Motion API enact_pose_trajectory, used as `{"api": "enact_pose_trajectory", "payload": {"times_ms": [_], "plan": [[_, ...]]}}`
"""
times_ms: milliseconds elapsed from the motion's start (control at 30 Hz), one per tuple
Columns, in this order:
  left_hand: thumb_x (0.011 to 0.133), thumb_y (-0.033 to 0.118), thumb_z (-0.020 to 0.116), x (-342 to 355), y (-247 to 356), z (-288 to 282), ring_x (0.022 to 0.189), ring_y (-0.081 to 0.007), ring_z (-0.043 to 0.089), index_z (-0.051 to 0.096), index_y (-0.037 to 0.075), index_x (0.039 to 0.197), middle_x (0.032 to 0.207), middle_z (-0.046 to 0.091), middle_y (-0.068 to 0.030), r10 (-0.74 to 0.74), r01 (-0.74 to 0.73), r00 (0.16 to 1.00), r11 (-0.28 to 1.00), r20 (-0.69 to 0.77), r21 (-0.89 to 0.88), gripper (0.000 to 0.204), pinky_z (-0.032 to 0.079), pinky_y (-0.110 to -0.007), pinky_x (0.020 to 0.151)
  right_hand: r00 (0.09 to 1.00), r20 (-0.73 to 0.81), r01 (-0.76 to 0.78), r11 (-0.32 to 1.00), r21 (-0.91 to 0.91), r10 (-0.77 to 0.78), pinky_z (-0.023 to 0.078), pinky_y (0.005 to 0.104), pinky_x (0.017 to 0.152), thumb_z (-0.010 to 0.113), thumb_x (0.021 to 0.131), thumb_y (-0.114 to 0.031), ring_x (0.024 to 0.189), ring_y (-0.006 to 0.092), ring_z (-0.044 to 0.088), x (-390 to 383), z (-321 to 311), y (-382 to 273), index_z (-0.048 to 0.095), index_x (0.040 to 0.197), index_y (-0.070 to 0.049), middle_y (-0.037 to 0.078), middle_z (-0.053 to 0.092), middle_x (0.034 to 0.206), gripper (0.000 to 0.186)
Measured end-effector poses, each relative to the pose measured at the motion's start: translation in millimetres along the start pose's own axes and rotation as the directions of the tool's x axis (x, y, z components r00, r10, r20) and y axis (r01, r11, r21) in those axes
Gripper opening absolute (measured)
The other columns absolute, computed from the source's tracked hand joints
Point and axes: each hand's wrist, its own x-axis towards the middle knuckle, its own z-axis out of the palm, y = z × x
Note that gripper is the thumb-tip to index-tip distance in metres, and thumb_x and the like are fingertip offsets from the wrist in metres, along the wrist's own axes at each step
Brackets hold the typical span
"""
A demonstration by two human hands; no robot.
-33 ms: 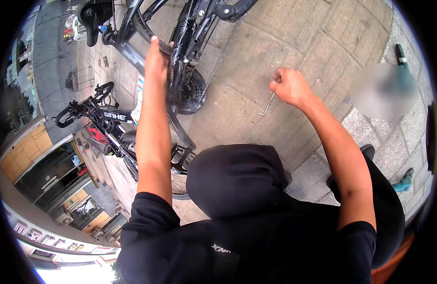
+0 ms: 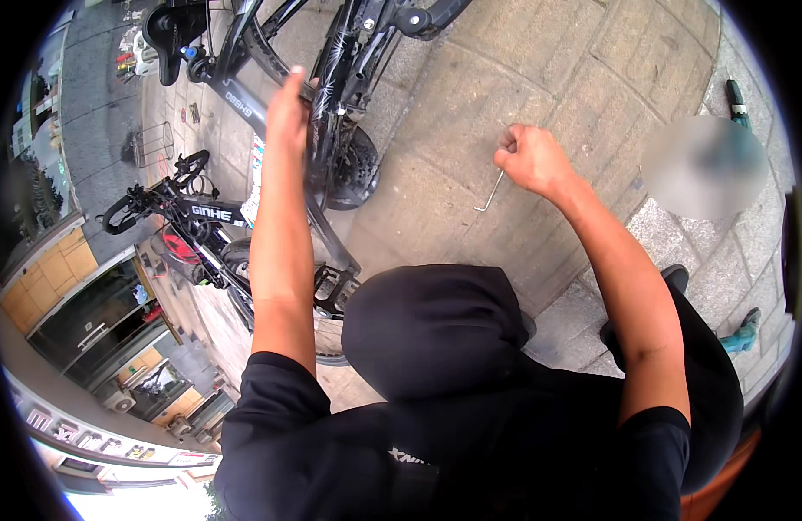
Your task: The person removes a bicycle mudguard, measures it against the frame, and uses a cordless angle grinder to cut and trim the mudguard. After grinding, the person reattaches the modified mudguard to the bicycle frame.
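The black bicycle [image 2: 244, 97] stands at the upper left, its frame and a wheel close to my left arm. My left hand [image 2: 286, 117] is at a dark curved part beside the frame tubes, thumb pointing up; its other fingers are mostly hidden, curled round behind. Below it show the rear sprockets [image 2: 353, 169] and a pedal [image 2: 334, 291]. My right hand [image 2: 533, 158] is closed over the paving, apart from the bicycle. From its fist sticks a thin L-shaped hex key [image 2: 495, 189], bent end pointing down.
Another black bicycle [image 2: 212, 211] stands to the left, near a shop front [image 2: 88, 317]. My dark-clad knee [image 2: 431, 321] is raised between my arms. At the right are an umbrella-like dark object [image 2: 736, 100], a blurred round patch and someone's shoe [image 2: 752, 319].
My left hand has shifted very slightly to the right along the bicycle. The right hand and hex key have not moved.
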Motion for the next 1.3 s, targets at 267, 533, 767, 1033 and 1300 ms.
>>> {"api": "enact_pose_trajectory", "payload": {"times_ms": [267,533,767,1033,1300], "plan": [[0.095,0.007,0.071,-12.9,1.6,-9.0,0.078,-0.0207,0.07,0.061,-0.006,0.116,0.098,0.072,-0.0125,0.001,-0.023,0.992,0.983,0.124,0.179,0.027,0.058,-0.035,0.069,0.999,0.0,-0.045,0.993,0.112,0.045,0.058,0.0458,0.089,0.069,0.083,-0.024,0.098,0.0417,0.074,-1.3,-5.0,-1.6,0.072,0.103,0.006,0.027,0.075,0.097,0.036],[0.095,0.003,0.067,-3.6,-1.6,-4.8,0.075,-0.0253,0.068,0.059,-0.005,0.114,0.095,0.069,-0.0149,0.096,-0.09,0.992,0.993,-0.078,0.08,0.023,0.059,-0.038,0.065,0.996,0.038,-0.09,0.983,0.162,0.085,0.058,0.0455,0.089,0.069,0.084,-0.024,0.098,0.0406,0.074,-3.7,-3.9,0.5,0.072,0.104,0.006,0.026,0.076,0.098,0.036],[0.095,0.002,0.067,-14.9,4.6,16.0,0.064,-0.0266,0.07,0.053,-0.006,0.11,0.089,0.067,-0.0165,0.113,-0.089,0.983,0.983,-0.148,0.16,0.022,0.06,-0.041,0.053,0.995,0.064,-0.087,0.989,0.122,0.08,0.057,0.0464,0.09,0.068,0.085,-0.026,0.099,0.0401,0.074,-2.2,-6.4,-0.6,0.073,0.105,0.003,0.026,0.076,0.099,0.035],[0.094,0.004,0.063,-14.9,7.2,6.1,0.068,-0.023,0.067,0.058,-0.004,0.112,0.089,0.067,-0.0121,0.159,-0.099,0.975,0.935,-0.153,0.342,0.02,0.056,-0.039,0.059,0.997,0.058,-0.066,0.989,0.129,0.059,0.058,0.0463,0.087,0.069,0.083,-0.025,0.095,0.0413,0.074,-2.4,0.0,1.7,0.074,0.1,0.002,0.026,0.076,0.096,0.033],[0.092,0.006,0.066,-4.1,-7.5,-7.7,0.078,-0.0197,0.065,0.057,0.005,0.108,0.089,0.065,-0.0085,0.095,-0.083,0.994,0.977,-0.054,0.195,0.018,0.056,-0.037,0.069,0.997,0.048,-0.067,0.982,0.174,0.06,0.058,0.0441,0.084,0.071,0.082,-0.022,0.09,0.0381,0.076,-6.3,8.6,-2.5,0.074,0.098,0.003,0.025,0.075,0.091,0.03]]}}
